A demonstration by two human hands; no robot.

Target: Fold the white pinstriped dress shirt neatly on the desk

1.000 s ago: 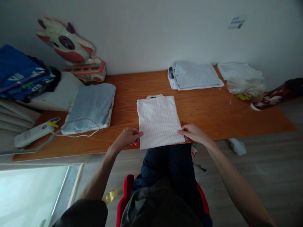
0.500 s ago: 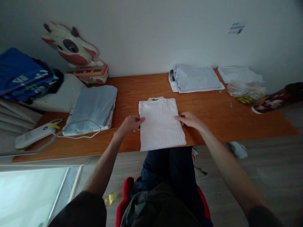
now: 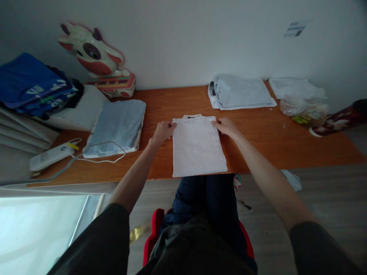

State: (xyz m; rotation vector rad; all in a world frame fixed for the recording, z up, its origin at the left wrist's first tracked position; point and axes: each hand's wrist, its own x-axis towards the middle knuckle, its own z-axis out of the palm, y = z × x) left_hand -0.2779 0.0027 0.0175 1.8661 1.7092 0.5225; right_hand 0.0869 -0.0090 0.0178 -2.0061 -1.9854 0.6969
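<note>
A white striped shirt (image 3: 199, 147), folded into a rectangle, lies flat on the wooden table (image 3: 166, 101) with its collar toward the wall. Its lower edge lines up with the table's front edge. My left hand (image 3: 164, 131) pinches the shirt's upper left corner, thumb on top and fingers partly hidden at the side. At the upper right corner, my right hand (image 3: 226, 126) grips the fabric the same way.
Left of the shirt lie folded blue clothes (image 3: 120, 124), a power strip (image 3: 53, 156) with a white cable, and a cow-shaped toy keyboard (image 3: 111, 84). Folded pale clothes (image 3: 243, 93), a plastic bag (image 3: 304, 107) and a dark red bottle (image 3: 341, 120) are on the right.
Both hands have slid up the shirt's sides, away from me, to its upper corners near the collar. The whole view has shifted slightly; the shirt stays folded and flat.
</note>
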